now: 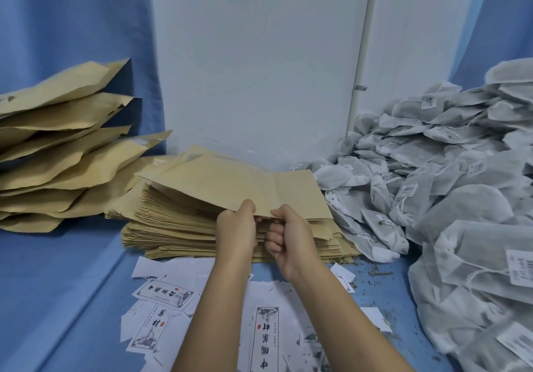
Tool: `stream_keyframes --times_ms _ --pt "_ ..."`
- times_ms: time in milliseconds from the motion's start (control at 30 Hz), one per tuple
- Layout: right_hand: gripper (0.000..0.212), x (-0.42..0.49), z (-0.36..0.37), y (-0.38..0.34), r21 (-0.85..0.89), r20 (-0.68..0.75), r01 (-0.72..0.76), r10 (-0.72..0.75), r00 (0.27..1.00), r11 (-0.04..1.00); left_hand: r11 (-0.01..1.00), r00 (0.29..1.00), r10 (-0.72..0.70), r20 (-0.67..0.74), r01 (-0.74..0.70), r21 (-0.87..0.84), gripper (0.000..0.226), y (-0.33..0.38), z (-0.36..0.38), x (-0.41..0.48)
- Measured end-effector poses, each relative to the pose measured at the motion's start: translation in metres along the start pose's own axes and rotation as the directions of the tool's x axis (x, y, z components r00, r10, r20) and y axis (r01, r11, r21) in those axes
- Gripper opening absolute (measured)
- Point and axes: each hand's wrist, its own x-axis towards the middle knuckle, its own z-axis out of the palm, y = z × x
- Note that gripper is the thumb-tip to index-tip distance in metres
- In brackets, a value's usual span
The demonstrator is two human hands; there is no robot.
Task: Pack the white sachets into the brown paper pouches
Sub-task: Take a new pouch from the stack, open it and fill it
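Printed paper slips (265, 340) lie nearest me, under both forearms. Beyond them my left hand (236, 227) and right hand (288, 239) each pinch the near edge of the top brown pouch (245, 187), thumbs above, fingers (273, 246) curled below, its near edge raised off the flat stack (173, 227). I judge it light, thin and easily creased, best held at that edge. White sachets (432, 169) are heaped just right of the stack; they look soft and light. Puffier pouches (57, 146) pile at left on the blue bench (57, 285).
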Motion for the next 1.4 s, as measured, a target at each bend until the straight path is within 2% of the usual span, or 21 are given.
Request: stream_keyframes --times_ms 100,200,267,400,467,567,667,733,833,933,1033,1100,1167,1233,1333,1400 --pt "0.033 -0.001 -0.001 0.001 -0.105 0.051 -0.015 0.020 0.998 0.994 0.996 0.998 -0.019 0.063 0.013 0.091 0.025 -0.001 0.001 -0.002" --pt "0.038 -0.002 -0.002 0.001 -0.265 0.090 -0.027 0.053 0.995 0.964 0.998 0.994 -0.054 0.095 0.050 0.048 0.032 -0.003 0.002 -0.003" --pt "0.036 -0.002 -0.001 0.000 -0.303 0.101 -0.013 0.046 0.994 0.953 0.999 0.995 -0.039 0.095 0.037 0.021 0.032 -0.004 0.003 -0.004" --pt "0.047 -0.003 -0.001 -0.001 -0.243 0.093 -0.025 0.049 0.995 0.970 1.000 0.997 -0.005 0.076 0.004 0.015 0.032 -0.007 0.005 -0.005" --pt "0.043 -0.004 0.001 0.000 -0.237 0.086 -0.024 0.045 0.995 0.971 0.999 0.998 -0.007 0.060 0.004 0.040 0.031 -0.007 0.004 -0.003" --pt "0.032 -0.003 0.001 -0.003 -0.139 0.011 -0.014 0.016 1.000 0.990 0.993 0.997 0.079 -0.026 -0.076 0.089 0.031 -0.006 -0.001 0.003" --pt "0.028 -0.002 -0.003 -0.005 -0.040 -0.050 0.007 -0.009 0.999 0.999 0.995 0.991 0.102 -0.086 -0.102 0.006 0.031 -0.006 -0.003 0.009" --pt "0.029 -0.003 -0.001 -0.001 -0.032 -0.022 -0.017 0.016 1.000 0.999 0.997 0.995 0.070 -0.069 -0.071 -0.014 0.031 -0.007 -0.001 0.007" --pt "0.041 -0.006 0.006 0.007 -0.122 0.017 -0.031 0.033 0.999 0.992 0.999 0.999 0.031 0.024 -0.032 0.036 0.034 -0.009 0.002 0.002" --pt "0.035 -0.006 0.005 0.005 -0.060 -0.081 0.047 -0.051 0.995 0.997 0.998 0.999 0.019 0.039 -0.021 0.057 0.038 -0.005 0.002 0.001" --pt "0.033 -0.004 0.000 0.001 -0.010 -0.166 0.094 -0.094 0.982 0.996 0.999 0.999 0.027 -0.021 -0.028 -0.034 0.033 -0.003 0.002 0.000" --pt "0.033 -0.005 0.001 0.002 -0.056 -0.146 0.065 -0.072 0.987 0.996 0.999 1.000 -0.004 0.025 0.005 -0.044 0.031 -0.003 0.003 -0.002" --pt "0.036 -0.007 0.004 0.003 -0.156 -0.085 0.005 -0.018 0.996 0.988 0.999 0.990 -0.044 0.132 0.046 -0.007 0.033 -0.004 0.003 -0.006" --pt "0.036 -0.008 0.004 0.001 -0.168 -0.065 -0.002 -0.009 0.998 0.986 0.997 0.982 -0.072 0.173 0.070 0.015 0.035 -0.003 0.001 -0.006" --pt "0.033 -0.007 0.002 -0.002 -0.040 -0.131 0.081 -0.085 0.988 0.996 0.998 0.999 -0.032 0.005 0.032 -0.054 0.033 -0.002 -0.003 0.000" --pt "0.032 -0.006 0.002 -0.002 -0.007 -0.178 0.119 -0.119 0.977 0.993 0.989 0.999 -0.029 -0.020 0.025 -0.148 0.029 0.000 -0.005 0.002"
